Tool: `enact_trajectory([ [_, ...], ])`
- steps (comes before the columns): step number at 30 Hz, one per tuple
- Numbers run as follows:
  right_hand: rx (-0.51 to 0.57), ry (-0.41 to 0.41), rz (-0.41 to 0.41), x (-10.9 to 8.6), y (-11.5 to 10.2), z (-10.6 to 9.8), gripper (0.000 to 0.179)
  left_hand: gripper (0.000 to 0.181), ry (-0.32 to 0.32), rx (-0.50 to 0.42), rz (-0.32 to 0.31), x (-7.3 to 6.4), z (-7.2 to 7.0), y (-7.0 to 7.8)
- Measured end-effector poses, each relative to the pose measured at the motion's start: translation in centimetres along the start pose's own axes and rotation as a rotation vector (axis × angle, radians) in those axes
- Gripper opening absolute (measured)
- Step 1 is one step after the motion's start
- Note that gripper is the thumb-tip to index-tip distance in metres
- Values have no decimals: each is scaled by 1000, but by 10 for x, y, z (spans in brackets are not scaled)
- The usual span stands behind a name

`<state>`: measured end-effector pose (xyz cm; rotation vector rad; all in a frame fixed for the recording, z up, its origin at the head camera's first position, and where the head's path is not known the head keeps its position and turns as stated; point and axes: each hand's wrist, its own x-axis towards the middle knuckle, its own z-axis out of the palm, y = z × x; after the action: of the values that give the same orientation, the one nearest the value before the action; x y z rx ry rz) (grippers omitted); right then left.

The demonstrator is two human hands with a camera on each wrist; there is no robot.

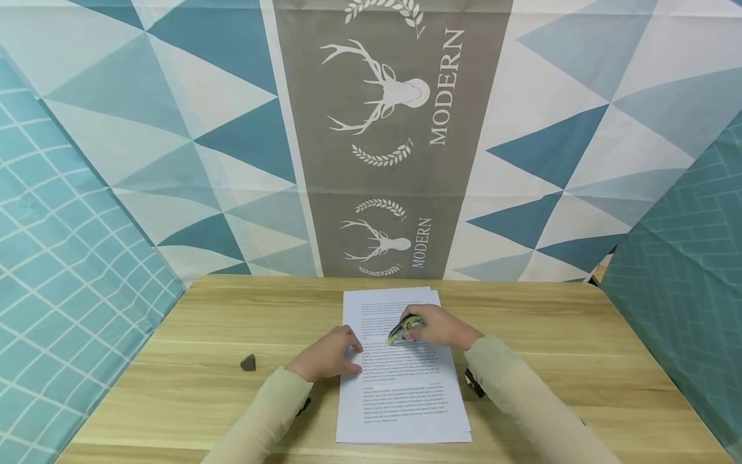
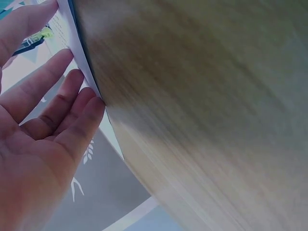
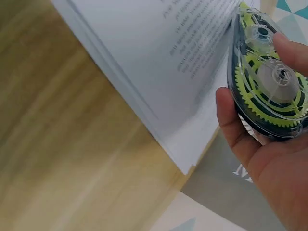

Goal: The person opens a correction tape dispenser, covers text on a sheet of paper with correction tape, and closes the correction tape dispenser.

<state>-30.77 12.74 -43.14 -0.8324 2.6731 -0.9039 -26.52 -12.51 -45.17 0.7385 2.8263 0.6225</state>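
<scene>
A small stack of printed paper sheets lies on the table, its sheets slightly out of line. My right hand grips a correction tape dispenser with a clear case and green gears. Its tip touches or hovers just over the text at mid-page; I cannot tell which. My left hand rests at the left edge of the paper, thumb and fingers spread and loosely bent. In the left wrist view, the fingertips touch the sheet's edge.
A small dark grey lump sits on the wooden table left of the left hand. Behind the table hangs a patterned cloth with deer heads and triangles. Tiled-pattern cloths flank both sides.
</scene>
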Motion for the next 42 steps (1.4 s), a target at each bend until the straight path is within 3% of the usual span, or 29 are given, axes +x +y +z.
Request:
enact_trajectory([
  [6,-112,-68,-45,6,-9,-5,13,31,-4,-3,-14,-1,-2,-1],
  [15,-183,-131,-5,10,-17,-11,16,31,-12,-1,-14,-1,-2,1],
  [42,-222,-139,-4,-5,-1,-25,16,31,-12,-11,-37,0,1,-1],
])
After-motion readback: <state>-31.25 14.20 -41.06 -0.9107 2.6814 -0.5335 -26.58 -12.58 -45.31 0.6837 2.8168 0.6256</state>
